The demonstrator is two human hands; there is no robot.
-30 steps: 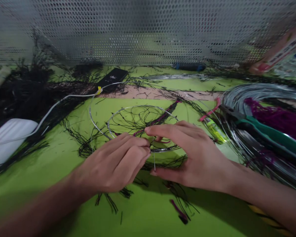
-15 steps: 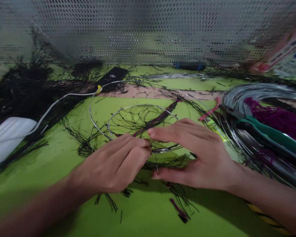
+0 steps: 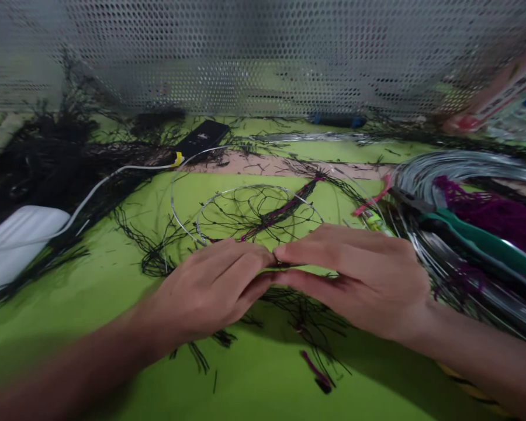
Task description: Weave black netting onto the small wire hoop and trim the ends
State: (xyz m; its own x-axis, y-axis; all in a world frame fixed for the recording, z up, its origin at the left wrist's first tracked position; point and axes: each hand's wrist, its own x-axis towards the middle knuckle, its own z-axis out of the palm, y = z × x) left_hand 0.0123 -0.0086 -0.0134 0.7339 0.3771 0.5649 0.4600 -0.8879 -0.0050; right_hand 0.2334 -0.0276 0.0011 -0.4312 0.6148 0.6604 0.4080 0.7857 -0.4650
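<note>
Meeting just below the middle of the frame, the two bare hands work at the near edge of a round silver wire hoop strung with a net of knotted black thread; the hoop lies at the centre, on the bright green table. The left hand has its grip closed, fingers folded over the hoop's near edge; the right hand has index finger and thumb drawn close with a slim gap between, tips against the left hand's fingertips; whether that grip has hold of wire cannot be told, the spot being too small and partly covered. A bundle of black and purple thread slants across the net towards its tied upper end; a wider loop of thin pale wire arcs around behind the hoop. At the right of the frame, pliers with green-and-black handles rest on a large coil of silver wire, beside a heap of purple thread.
</note>
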